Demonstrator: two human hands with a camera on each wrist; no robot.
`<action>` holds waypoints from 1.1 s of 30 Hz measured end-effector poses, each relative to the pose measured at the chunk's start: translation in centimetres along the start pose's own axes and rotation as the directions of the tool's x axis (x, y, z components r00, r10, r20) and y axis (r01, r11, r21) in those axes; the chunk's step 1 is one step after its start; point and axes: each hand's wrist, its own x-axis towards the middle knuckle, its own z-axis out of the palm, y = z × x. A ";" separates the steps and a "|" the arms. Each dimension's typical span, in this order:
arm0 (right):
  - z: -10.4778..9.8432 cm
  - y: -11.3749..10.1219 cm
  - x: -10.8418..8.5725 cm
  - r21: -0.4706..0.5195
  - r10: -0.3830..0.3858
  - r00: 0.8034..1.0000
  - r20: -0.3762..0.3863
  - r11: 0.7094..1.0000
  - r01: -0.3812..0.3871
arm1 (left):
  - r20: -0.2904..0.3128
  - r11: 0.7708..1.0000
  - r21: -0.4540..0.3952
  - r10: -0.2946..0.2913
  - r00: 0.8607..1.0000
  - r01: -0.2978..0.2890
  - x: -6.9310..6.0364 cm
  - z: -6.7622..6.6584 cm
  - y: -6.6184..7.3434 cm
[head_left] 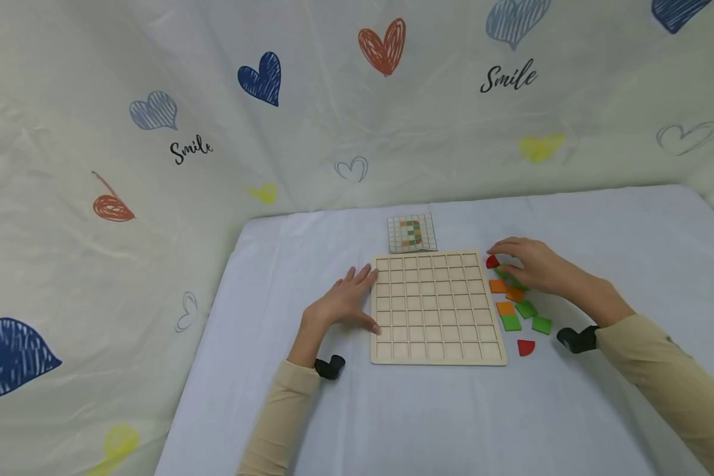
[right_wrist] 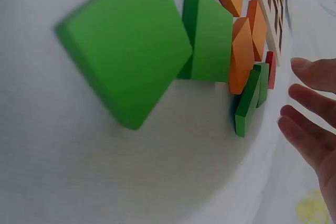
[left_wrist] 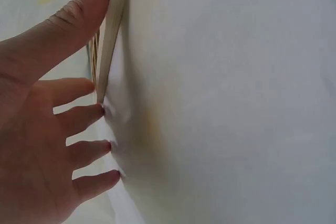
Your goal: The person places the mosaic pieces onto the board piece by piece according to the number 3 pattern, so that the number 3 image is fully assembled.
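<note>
A wooden grid board (head_left: pixel 434 307) lies on the white cloth, its squares bare. The left hand (head_left: pixel 348 299) rests at the board's left edge, fingers spread; in the left wrist view the thumb of the left hand (left_wrist: pixel 58 98) touches the board's side (left_wrist: pixel 113 30). Over the upper pieces at the board's right, the right hand (head_left: pixel 532 266) hovers near a red quarter-round piece (head_left: pixel 492 262). In the right wrist view the right hand (right_wrist: pixel 317 114) has its fingers slightly bent, holding nothing, beside green pieces (right_wrist: pixel 249 100) and the red piece (right_wrist: pixel 271 70).
Orange pieces (head_left: pixel 498 286), green tiles (head_left: pixel 542 324) and another red piece (head_left: pixel 526 348) lie along the board's right side. Behind the board is a card (head_left: pixel 412 233) with a coloured grid pattern. A cloth with printed hearts (head_left: pixel 383 46) hangs at the back.
</note>
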 end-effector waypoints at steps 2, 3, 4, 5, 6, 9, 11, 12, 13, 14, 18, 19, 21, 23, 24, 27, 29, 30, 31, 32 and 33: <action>0.0 0.1 0.6 0.001 -0.003 1.000 0.012 1.000 0.003 | 0.001 1.000 -0.006 -0.002 1.000 0.002 0.1 0.0 0.0; 0.1 0.2 0.8 0.002 -0.004 1.000 0.016 1.000 0.004 | 0.001 1.000 -0.005 -0.004 1.000 0.004 0.2 0.1 0.0; 0.1 0.2 1.0 0.005 -0.004 1.000 0.020 1.000 0.004 | 0.001 1.000 -0.003 -0.005 1.000 0.005 0.3 0.1 0.0; 0.2 0.2 1.2 0.009 -0.004 1.000 0.025 1.000 0.004 | 0.000 1.000 -0.003 -0.007 1.000 0.007 0.3 0.2 0.0; 0.2 0.3 1.3 0.013 -0.005 1.000 0.030 1.000 0.005 | -0.002 1.000 -0.005 -0.008 1.000 0.008 0.3 0.2 0.0; 0.5 0.4 1.7 0.027 -0.001 0.999 0.046 1.000 0.000 | -0.009 1.000 -0.013 -0.010 1.000 0.010 0.4 0.3 0.0; 0.7 0.5 1.8 0.034 0.003 0.998 0.055 0.999 -0.005 | -0.012 1.000 -0.022 -0.011 1.000 0.011 0.5 0.3 0.1; 0.8 0.5 1.9 0.031 0.001 0.998 0.057 1.000 -0.003 | -0.014 1.000 -0.028 -0.012 1.000 0.012 0.4 0.3 0.1; 0.8 0.5 1.9 0.030 -0.001 0.998 0.056 1.000 -0.001 | -0.016 0.999 -0.031 -0.014 1.000 0.013 0.4 0.4 0.1; 0.9 0.5 2.0 0.027 -0.008 0.999 0.053 1.000 0.007 | -0.018 0.999 -0.038 -0.014 1.000 0.013 0.4 0.4 0.1; 1.1 0.5 2.1 0.012 -0.025 0.999 0.037 1.000 0.025 | -0.027 0.998 -0.057 -0.014 1.000 0.012 0.3 0.3 -0.1; 1.1 0.5 2.1 0.012 -0.026 0.999 0.033 1.000 0.025 | -0.027 0.998 -0.059 -0.013 1.000 0.012 0.3 0.3 0.0; 1.2 0.6 2.0 0.007 -0.018 0.999 0.030 1.000 0.018 | -0.027 0.998 -0.060 -0.013 1.000 0.011 0.2 0.3 0.0; 1.2 0.7 1.9 0.004 -0.013 1.000 0.028 1.000 0.013 | -0.024 0.998 -0.059 -0.013 1.000 0.012 0.2 0.3 0.0; 1.2 0.7 1.8 0.003 -0.010 1.000 0.028 1.000 0.010 | -0.024 0.998 -0.060 -0.014 1.000 0.013 0.2 0.3 0.0; 1.2 0.7 1.7 0.003 -0.007 1.000 0.026 1.000 0.007 | -0.023 0.998 -0.058 -0.016 1.000 0.015 0.2 0.4 -0.1; 1.1 0.7 1.6 0.004 0.002 1.000 0.027 1.000 -0.002 | -0.023 0.998 -0.059 -0.016 1.000 0.015 0.3 0.4 -0.2; 1.1 0.6 1.6 0.005 0.007 1.000 0.027 1.000 -0.007 | -0.022 0.998 -0.060 -0.016 1.000 0.015 0.3 0.4 -0.2; 1.0 0.6 1.5 0.006 0.010 1.000 0.025 1.000 -0.010 | -0.023 0.998 -0.060 -0.016 1.000 0.015 0.3 0.5 -0.2; 1.0 0.6 1.5 0.005 0.013 1.000 0.022 1.000 -0.014 | -0.023 0.998 -0.063 -0.016 1.000 0.015 0.3 0.5 -0.2; 1.0 0.5 1.5 0.004 0.015 1.000 0.020 1.000 -0.015 | -0.025 0.998 -0.064 -0.016 1.000 0.014 0.3 0.5 -0.3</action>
